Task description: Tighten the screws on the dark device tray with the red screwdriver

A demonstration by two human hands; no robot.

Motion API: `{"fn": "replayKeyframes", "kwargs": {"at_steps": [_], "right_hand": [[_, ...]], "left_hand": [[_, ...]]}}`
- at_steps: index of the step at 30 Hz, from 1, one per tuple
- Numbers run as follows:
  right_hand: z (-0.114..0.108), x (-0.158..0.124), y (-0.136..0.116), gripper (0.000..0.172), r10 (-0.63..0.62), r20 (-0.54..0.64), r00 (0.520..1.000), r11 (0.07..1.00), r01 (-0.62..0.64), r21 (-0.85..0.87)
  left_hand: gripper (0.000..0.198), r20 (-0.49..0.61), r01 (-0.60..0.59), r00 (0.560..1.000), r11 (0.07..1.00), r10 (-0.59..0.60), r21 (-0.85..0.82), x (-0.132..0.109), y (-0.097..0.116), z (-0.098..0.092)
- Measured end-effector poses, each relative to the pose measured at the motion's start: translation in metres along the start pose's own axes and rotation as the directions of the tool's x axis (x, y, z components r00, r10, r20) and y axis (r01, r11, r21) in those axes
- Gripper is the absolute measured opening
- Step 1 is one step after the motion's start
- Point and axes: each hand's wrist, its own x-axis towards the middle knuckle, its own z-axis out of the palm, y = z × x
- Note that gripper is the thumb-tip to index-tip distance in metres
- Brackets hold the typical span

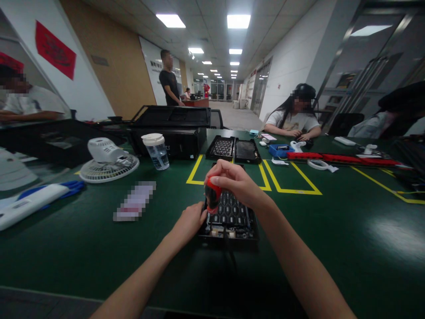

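A black electronic module point(232, 219) with a honeycomb-patterned top lies on the green table point(99, 248) in front of me. My right hand point(234, 181) is closed around the red and black handle of a screwdriver point(212, 197), held upright over the module's left side. My left hand point(189, 221) is pinched at the module's left edge, by the screwdriver's lower end; what its fingertips hold is hidden.
Beyond the module sit an open black case of small parts point(234, 148), a lidded clear cup point(156, 151), a white desk fan point(108, 161) and a large black chassis point(172, 126). Yellow tape lines point(292, 179) mark the table. A seated person point(294, 117) works at the far right; others sit left and stand behind.
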Motion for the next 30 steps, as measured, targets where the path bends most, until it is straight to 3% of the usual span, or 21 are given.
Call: {"fn": "replayKeyframes", "kwargs": {"at_steps": [9, 18, 30], "right_hand": [[0.002, -0.0007, -0.0029, 0.021, -0.041, -0.039, 0.998, 0.986, 0.034, -0.164], [0.0036, -0.0024, -0.0038, 0.02, -0.164, -0.071, 0.984, 0.904, 0.121, -0.411], [0.0057, -0.0034, -0.0029, 0.019, -0.196, -0.131, 0.972, 0.806, 0.084, -0.586]], "left_hand": [[0.023, 0.0, -0.006, 1.0, 1.0, 0.006, 0.013, 0.0009, -0.0017, 0.0019], [0.023, 0.008, 0.009, 1.0, 1.0, -0.009, 0.021, 0.0012, -0.0006, 0.0014], [0.022, -0.001, 0.002, 1.0, 1.0, -0.002, -0.004, 0.0003, 0.0001, 0.0009]]}}
